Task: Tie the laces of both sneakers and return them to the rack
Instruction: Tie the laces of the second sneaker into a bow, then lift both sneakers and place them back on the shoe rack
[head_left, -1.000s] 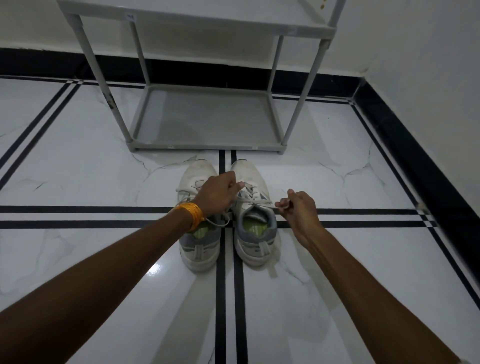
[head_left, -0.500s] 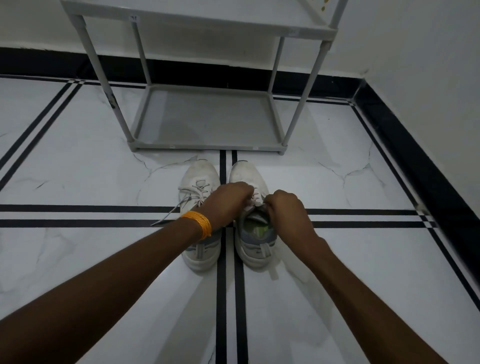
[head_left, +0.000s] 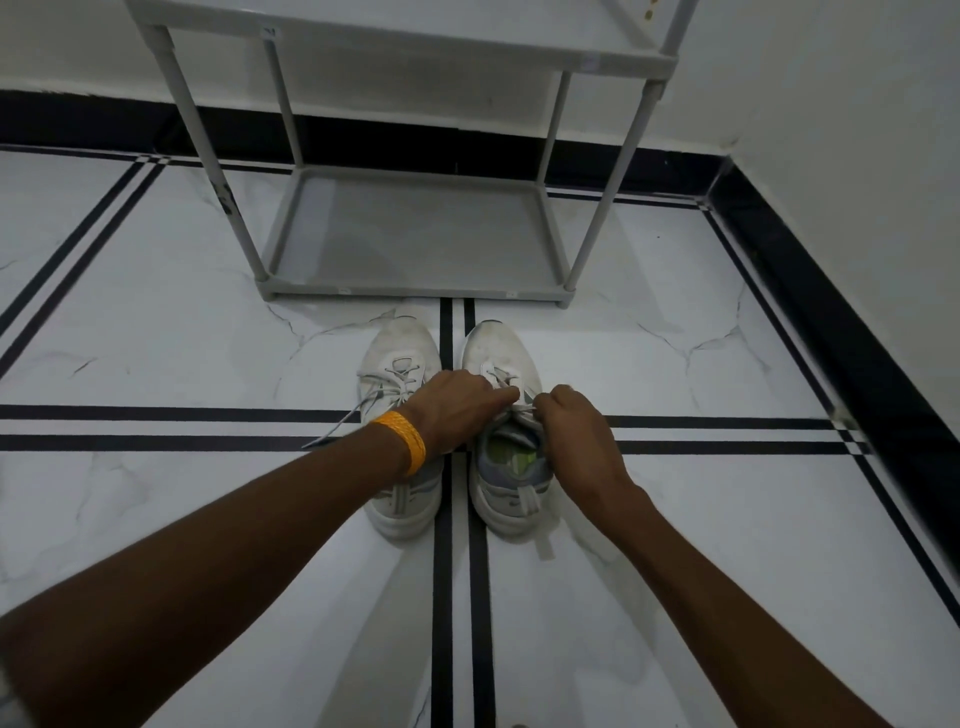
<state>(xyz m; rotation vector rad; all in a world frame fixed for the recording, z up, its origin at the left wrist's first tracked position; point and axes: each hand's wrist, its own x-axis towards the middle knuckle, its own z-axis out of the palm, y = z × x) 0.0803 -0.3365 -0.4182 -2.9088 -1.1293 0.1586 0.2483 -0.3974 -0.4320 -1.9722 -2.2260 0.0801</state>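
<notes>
White marble floor (head_left: 156, 338) with black inlay lines fills the view, and a grey rack (head_left: 415, 283) stands against the wall just beyond two white sneakers; the left sneaker (head_left: 397, 364) and right sneaker (head_left: 496, 353) are set side by side, toes toward the rack, both on the floor and not yet shelved. Both hands are gathered over the right sneaker's laces (head_left: 506, 387); the left hand (head_left: 457, 410) is pressed down with a fingertip on the crossing, and the right hand (head_left: 576, 423) is closed in a pinch on a lace strand.

The knot would best be held flat under the left finger while the strand is drawn snug, so that no slack is let back; the pull should be kept low and sideways, lest the shoe be dragged.

A loose lace (head_left: 337, 428) trails from the left sneaker, evidently untied; whether a loop has been formed under the hands cannot be told, since the knot is covered by fingers; the rack's upper part is cut off.
</notes>
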